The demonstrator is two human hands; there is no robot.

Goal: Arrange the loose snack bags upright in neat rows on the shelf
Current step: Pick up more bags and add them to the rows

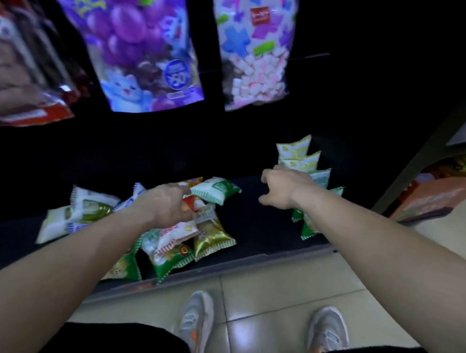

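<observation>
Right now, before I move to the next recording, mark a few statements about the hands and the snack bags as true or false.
1. The left hand pinches a white and green bag above the loose pile. True.
2. The upright row stands left of the pile. False: it stands to the pile's right, by the right hand.
3. The pile lies on the floor tiles. False: it lies on the dark shelf.
4. A purple bag hangs above the shelf. True.
</observation>
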